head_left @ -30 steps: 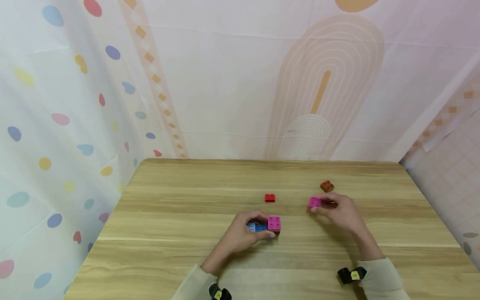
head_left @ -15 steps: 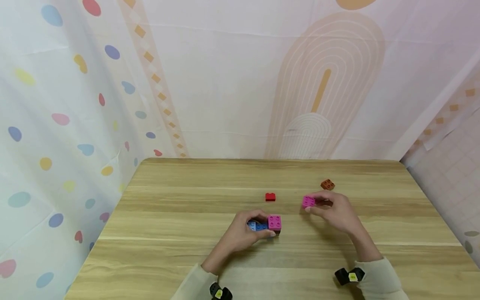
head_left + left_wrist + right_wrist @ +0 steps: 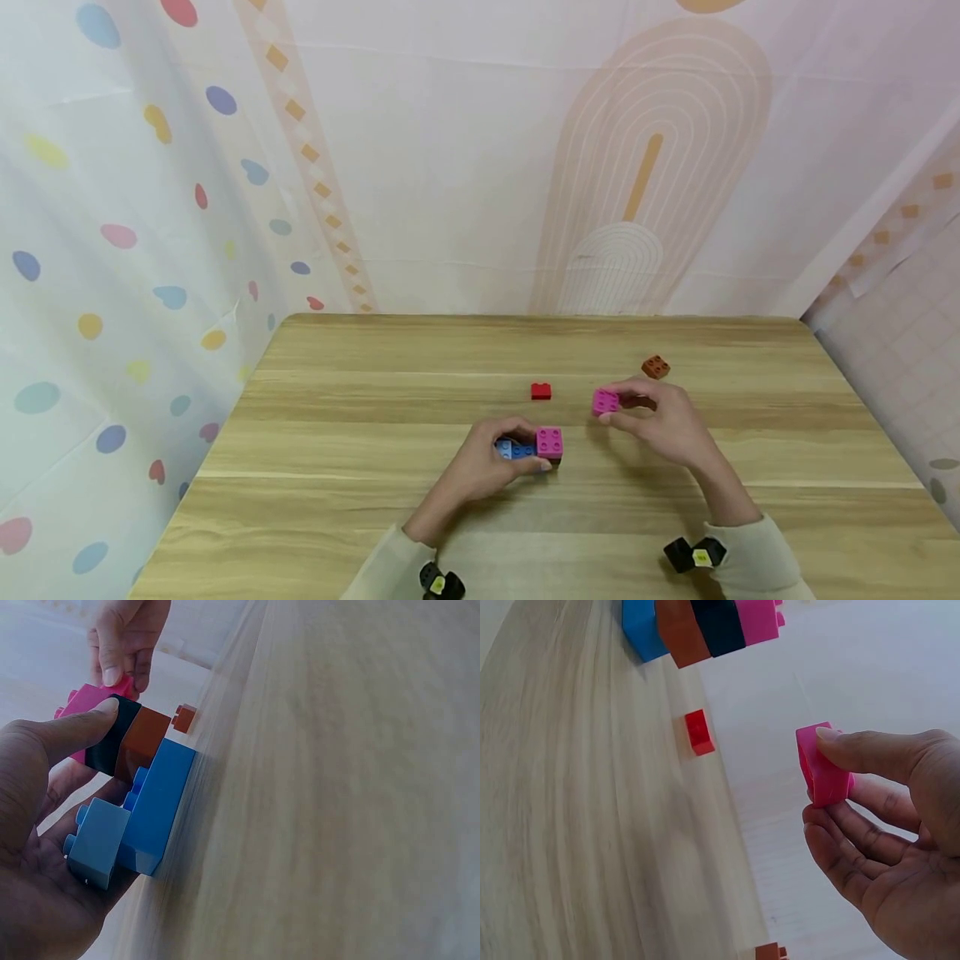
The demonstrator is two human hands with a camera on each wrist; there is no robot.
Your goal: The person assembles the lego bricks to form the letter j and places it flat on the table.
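My left hand (image 3: 487, 465) grips a built stack of toy bricks. Its base is a long blue brick (image 3: 161, 806) with a light blue brick (image 3: 97, 840) on one end. At the other end an orange-brown brick (image 3: 144, 742), a black brick (image 3: 116, 735) and a pink brick (image 3: 549, 440) are piled up, with my left thumb on the black one. Between thumb and fingers, my right hand (image 3: 671, 425) pinches a loose pink brick (image 3: 825, 772). That brick hangs above the table to the right of the stack, apart from it.
A small red brick (image 3: 541, 392) lies on the wooden table (image 3: 337, 417) beyond the stack. Farther right, behind my right hand, lies an orange-brown brick (image 3: 656, 367). A patterned curtain (image 3: 450, 167) hangs along the table's back edge.
My right hand has moved left with the loose pink brick, closer to the stack. The left hand and its stack stay nearly where they were.
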